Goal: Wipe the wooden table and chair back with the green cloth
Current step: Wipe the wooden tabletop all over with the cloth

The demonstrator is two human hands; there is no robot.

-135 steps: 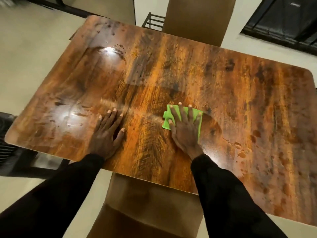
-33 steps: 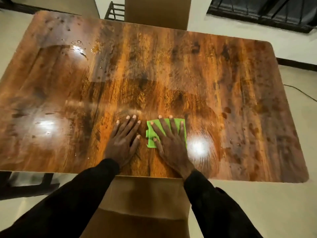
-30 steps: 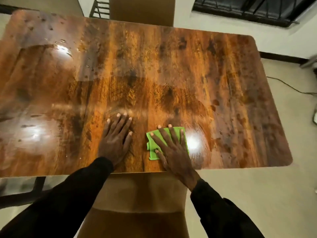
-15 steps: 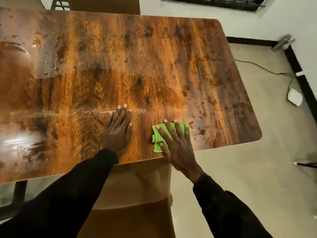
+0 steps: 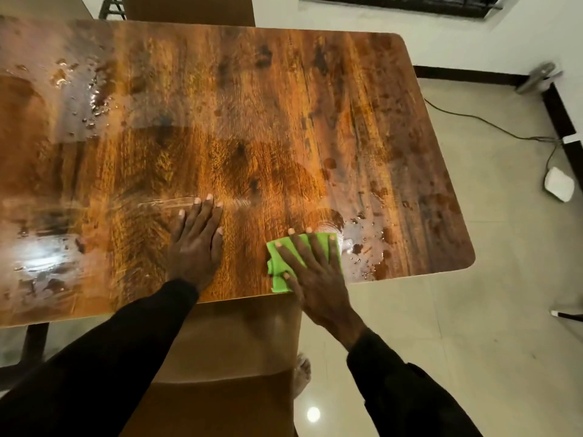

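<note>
The wooden table (image 5: pixel 252 121) fills most of the view, glossy with wet streaks and drops. My right hand (image 5: pixel 315 279) lies flat, fingers spread, pressing the folded green cloth (image 5: pixel 277 269) onto the table near its front edge, just left of a patch of water drops (image 5: pixel 362 247). My left hand (image 5: pixel 197 244) rests flat on the tabletop with nothing in it, about a hand's width left of the cloth. A brown chair (image 5: pixel 227 348) stands tucked under the front edge, directly below my arms.
A second chair back (image 5: pixel 189 9) stands at the table's far side. On the tiled floor to the right run a cable (image 5: pixel 492 124) and a white adapter (image 5: pixel 558 184). A bare foot (image 5: pixel 301 373) shows beside the near chair. A dark window grille is top right.
My right hand has slid the cloth rightward along the table's front edge, toward the drops near the right corner. My left hand has followed along the tabletop, and the view has swung to the right.
</note>
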